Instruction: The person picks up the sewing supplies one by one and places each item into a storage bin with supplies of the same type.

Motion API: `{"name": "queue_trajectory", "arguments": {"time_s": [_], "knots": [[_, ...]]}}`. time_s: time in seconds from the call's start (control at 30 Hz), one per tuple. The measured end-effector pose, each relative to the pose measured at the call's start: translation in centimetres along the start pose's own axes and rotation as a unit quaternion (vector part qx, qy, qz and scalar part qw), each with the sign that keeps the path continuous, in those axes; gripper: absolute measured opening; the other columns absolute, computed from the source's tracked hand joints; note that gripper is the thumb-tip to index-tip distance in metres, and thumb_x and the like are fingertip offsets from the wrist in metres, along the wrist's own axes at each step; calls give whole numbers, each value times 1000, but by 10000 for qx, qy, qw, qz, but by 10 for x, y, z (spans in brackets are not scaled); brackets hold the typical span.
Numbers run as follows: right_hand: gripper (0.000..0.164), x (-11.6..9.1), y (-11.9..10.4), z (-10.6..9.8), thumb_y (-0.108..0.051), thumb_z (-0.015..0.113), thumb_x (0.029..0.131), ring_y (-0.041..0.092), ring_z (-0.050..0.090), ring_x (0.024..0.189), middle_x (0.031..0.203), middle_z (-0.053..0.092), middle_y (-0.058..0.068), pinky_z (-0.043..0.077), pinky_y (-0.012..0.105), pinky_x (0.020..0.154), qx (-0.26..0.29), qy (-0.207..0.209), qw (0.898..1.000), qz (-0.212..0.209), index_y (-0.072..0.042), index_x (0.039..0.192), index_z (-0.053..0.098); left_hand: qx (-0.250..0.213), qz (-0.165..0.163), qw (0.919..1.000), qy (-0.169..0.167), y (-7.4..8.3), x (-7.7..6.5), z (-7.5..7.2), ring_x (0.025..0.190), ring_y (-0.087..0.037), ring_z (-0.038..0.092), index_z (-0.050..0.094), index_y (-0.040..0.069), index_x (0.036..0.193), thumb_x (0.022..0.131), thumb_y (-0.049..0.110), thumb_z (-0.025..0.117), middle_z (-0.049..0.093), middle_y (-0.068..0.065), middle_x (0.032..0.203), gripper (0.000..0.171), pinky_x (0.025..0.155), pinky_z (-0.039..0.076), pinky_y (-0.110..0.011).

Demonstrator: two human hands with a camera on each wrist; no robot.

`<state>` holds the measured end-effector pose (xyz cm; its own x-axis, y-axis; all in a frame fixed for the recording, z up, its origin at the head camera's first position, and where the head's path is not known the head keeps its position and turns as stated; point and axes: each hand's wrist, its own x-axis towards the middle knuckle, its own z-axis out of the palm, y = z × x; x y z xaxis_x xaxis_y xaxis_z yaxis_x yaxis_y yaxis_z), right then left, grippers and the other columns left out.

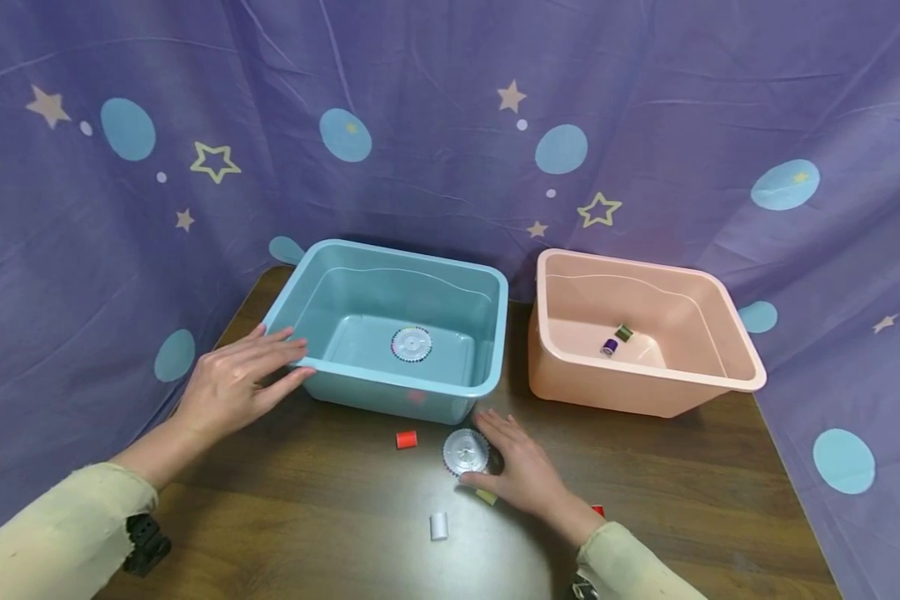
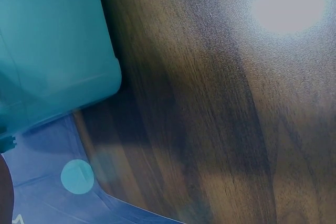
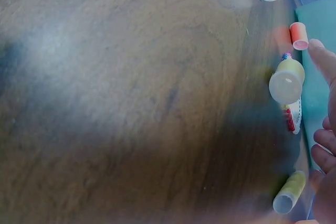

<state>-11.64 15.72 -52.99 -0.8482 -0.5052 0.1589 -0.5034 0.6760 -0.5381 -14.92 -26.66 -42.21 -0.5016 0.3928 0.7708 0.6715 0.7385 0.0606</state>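
Observation:
My left hand point(image 1: 232, 379) rests at the front left corner of the blue basin point(image 1: 397, 379), fingers fairly straight over the rim. Inside that basin lies a round wheel of sewing pins point(image 1: 411, 343). My right hand point(image 1: 525, 467) is spread beside a second pin wheel point(image 1: 465, 452) on the table, thumb and fingertips around its right edge. Partly hidden under this hand is a yellow thread spool point(image 1: 486, 496). The right wrist view shows the thumb point(image 3: 323, 59) extended, a yellow spool point(image 3: 291, 72) near it and another yellow spool point(image 3: 292, 190) lower down.
An orange-red spool point(image 1: 407, 439) lies before the blue basin, a white spool point(image 1: 438, 527) nearer me. Something red point(image 1: 597, 509) shows behind my right wrist. The pink basin point(image 1: 607, 383) at right holds a green spool point(image 1: 624, 333) and a purple spool point(image 1: 609, 347).

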Motion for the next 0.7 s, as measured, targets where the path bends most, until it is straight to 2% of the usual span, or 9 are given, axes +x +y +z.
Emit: {"name": "queue_trajectory", "arguments": {"time_s": [0.37, 0.57, 0.7], "knots": [[94, -1, 1, 4, -51, 92, 81, 34, 47, 151, 159, 55, 15, 32, 53, 125, 128, 9, 9999, 54, -1, 153, 57, -48, 6, 10000, 19, 1, 1, 0, 95, -34, 80, 86, 8, 106, 106, 60, 58, 82, -8, 104, 60, 119, 42, -30], [95, -2, 2, 2, -51, 92, 82, 36, 47, 151, 158, 55, 16, 32, 56, 125, -25, 2, 10000, 6, -1, 154, 55, -90, 4, 10000, 37, 0, 1, 0, 95, -35, 80, 86, 8, 105, 105, 61, 58, 82, -9, 103, 60, 122, 37, -25], [97, 0, 0, 1, -54, 91, 82, 36, 45, 152, 160, 53, 16, 30, 54, 126, -131, -58, 9999, 76, -2, 156, 54, -90, -4, 10000, 37, 0, 1, 1, 95, -35, 80, 86, 8, 106, 105, 61, 58, 82, -10, 103, 60, 122, 37, -26]]}}
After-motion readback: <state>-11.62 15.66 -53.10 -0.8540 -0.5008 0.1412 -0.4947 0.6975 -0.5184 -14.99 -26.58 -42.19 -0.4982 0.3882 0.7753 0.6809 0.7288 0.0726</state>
